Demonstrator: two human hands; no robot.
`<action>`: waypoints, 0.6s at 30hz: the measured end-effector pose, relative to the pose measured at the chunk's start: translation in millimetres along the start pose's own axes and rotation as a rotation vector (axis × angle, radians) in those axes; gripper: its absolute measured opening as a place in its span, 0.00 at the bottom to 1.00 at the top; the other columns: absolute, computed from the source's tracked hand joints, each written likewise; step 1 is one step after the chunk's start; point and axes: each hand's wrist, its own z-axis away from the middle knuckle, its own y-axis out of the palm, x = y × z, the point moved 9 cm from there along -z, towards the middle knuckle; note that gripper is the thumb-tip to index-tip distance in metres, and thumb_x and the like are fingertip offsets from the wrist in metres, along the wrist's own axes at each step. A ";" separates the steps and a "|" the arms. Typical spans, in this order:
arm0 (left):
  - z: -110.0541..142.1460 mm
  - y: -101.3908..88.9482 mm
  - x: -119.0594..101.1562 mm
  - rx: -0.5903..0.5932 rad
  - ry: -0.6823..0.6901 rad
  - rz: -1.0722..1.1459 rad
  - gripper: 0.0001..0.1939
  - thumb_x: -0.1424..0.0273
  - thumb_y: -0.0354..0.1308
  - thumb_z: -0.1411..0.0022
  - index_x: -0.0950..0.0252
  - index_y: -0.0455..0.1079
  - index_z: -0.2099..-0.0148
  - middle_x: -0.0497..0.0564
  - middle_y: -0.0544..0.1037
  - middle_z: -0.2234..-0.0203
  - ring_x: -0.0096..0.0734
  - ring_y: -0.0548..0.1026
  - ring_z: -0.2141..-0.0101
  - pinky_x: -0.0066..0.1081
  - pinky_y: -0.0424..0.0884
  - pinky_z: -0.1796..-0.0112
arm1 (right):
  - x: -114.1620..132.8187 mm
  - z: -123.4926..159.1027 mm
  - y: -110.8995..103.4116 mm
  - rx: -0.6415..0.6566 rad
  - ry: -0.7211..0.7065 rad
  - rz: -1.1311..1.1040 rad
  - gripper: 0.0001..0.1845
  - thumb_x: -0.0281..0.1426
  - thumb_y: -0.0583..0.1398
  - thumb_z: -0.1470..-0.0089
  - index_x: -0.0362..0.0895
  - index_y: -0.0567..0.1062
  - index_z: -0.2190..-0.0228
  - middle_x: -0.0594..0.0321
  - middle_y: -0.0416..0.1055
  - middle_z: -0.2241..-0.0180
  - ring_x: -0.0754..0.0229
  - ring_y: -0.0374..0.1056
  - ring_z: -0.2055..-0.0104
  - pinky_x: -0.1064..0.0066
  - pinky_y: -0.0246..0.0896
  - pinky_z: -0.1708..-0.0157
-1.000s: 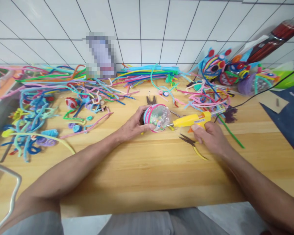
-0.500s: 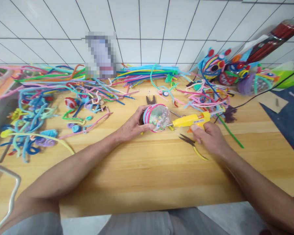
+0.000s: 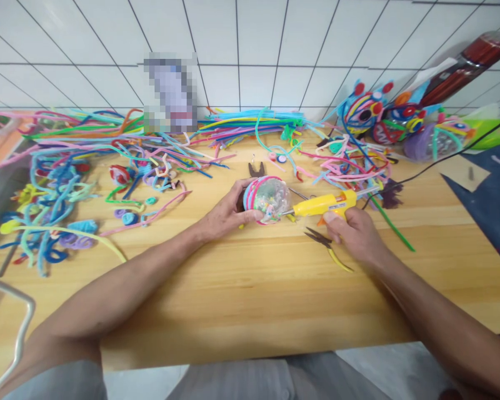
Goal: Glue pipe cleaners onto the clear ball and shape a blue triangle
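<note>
My left hand (image 3: 229,214) is closed round a clear plastic ball (image 3: 275,199), its thumb at the front. Pink and blue pipe cleaners wrap the ball's left side, and small colourful bits show inside or on it. In my right hand (image 3: 356,230) is a yellow hot glue gun (image 3: 323,205), fingers round the handle by the orange trigger. Its metal nozzle points left and reaches the ball's lower right side; whether it touches I cannot tell. Below the gun lie pliers with yellow handles (image 3: 339,261). Behind the ball, dark plier jaws (image 3: 256,168) stick out.
Loose pipe cleaners (image 3: 56,205) lie heaped at the left, with more bundles (image 3: 250,125) along the tiled wall. A pink tangle (image 3: 354,169) lies right of centre. Decorated balls (image 3: 362,114) and a red flask (image 3: 470,66) stand back right. A black cord (image 3: 435,164) runs from the gun.
</note>
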 end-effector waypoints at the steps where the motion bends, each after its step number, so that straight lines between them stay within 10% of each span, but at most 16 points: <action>1: -0.1 0.1 0.0 0.000 -0.001 0.006 0.38 0.57 0.70 0.36 0.59 0.59 0.30 0.60 0.68 0.34 0.50 0.69 0.36 0.44 0.69 0.37 | -0.4 -0.2 0.2 0.000 -0.004 -0.003 0.34 0.58 0.56 0.38 0.49 0.65 0.85 0.64 0.64 0.86 0.60 0.60 0.81 0.64 0.55 0.76; 18: -0.9 0.0 1.3 -0.008 0.013 0.022 0.39 0.57 0.71 0.37 0.60 0.60 0.31 0.61 0.71 0.36 0.49 0.72 0.38 0.44 0.71 0.39 | -9.5 1.5 11.8 -0.002 -0.018 -0.152 0.34 0.57 0.59 0.39 0.48 0.66 0.86 0.64 0.65 0.86 0.61 0.61 0.80 0.67 0.54 0.77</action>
